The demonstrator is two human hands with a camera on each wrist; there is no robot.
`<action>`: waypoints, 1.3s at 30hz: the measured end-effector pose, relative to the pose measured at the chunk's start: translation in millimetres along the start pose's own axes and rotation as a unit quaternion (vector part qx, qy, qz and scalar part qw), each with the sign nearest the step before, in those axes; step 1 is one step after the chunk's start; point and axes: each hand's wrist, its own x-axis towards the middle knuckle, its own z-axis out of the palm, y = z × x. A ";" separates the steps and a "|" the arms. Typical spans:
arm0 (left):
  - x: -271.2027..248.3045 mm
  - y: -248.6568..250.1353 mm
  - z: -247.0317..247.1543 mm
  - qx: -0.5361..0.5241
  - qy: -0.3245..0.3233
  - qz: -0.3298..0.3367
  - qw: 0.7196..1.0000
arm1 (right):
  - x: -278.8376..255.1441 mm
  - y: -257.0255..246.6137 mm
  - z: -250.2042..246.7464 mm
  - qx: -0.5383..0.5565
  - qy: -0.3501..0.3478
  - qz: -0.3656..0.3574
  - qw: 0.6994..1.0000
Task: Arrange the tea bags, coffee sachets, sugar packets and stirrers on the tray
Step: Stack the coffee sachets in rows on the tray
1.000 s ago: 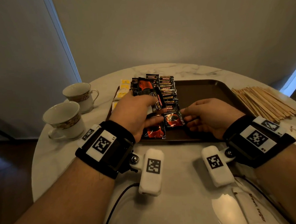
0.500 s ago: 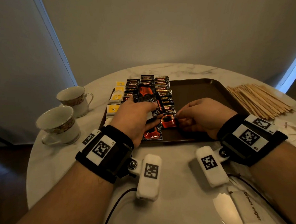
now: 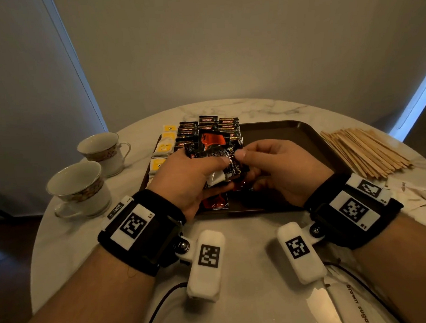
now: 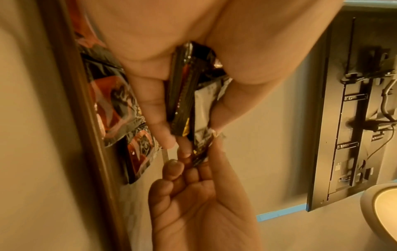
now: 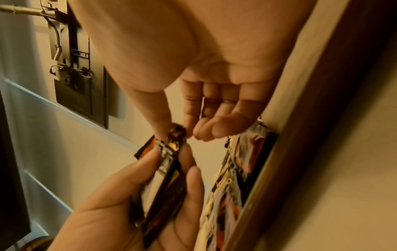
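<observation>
Left hand [image 3: 187, 177] clamped round a small stack of coffee sachets [image 3: 215, 146], held above the near left part of the tray [image 3: 292, 135]; thumb on one face, fingers [image 4: 150, 105] curled behind the other. Right hand [image 3: 279, 167] pinching the end of the outermost sachet [image 4: 201, 152] between thumb and forefinger, apparently to draw it off the stack.

Likely very light, thin and flexible — glossy foil, so probably slick face to face and prone to sliding out of a loose stack. Best taken by the crimped end seal, flat between thumb and fingertip; squeezing the middle would only buckle it. Not fragile, though sharp creasing would spoil a tidy row.

Already on the tray: rows of dark sachets [image 3: 227, 122] at the far left, tea bags [image 3: 165, 147] along the left rim, more red-and-black sachets [image 3: 215, 203] at the near edge under the left hand. Right half of the tray bare and brown, plenty of room there. Raised rim all round — worth lifting clear of it rather than dragging.

Stirrers [image 3: 364, 153] heaped on the table just beyond the tray's right rim, not yet placed. Brown sugar packet [image 3: 357, 304] on the table near the right forearm. Two cups [image 3: 80, 185] standing left of the tray, near enough to the left elbow to mind.
</observation>
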 end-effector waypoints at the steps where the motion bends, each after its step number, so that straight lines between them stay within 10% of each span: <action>1: -0.6 -0.2 0.0 0.006 -0.009 0.002 1.000 | -0.7 0.1 0.4 -0.008 0.001 -0.013 1.000; 23: -2.6 7.0 -2.2 -0.063 -0.024 -0.070 0.995 | -4.1 -10.9 -0.2 0.129 0.052 -0.131 0.982; 30: -3.6 4.3 -4.3 -0.006 -0.036 0.007 0.999 | -2.4 -6.1 -0.3 0.121 0.048 -0.151 0.980; 39: 3.1 0.5 -4.6 0.032 0.040 0.059 0.997 | -1.7 -2.9 3.2 0.137 0.033 -0.036 0.989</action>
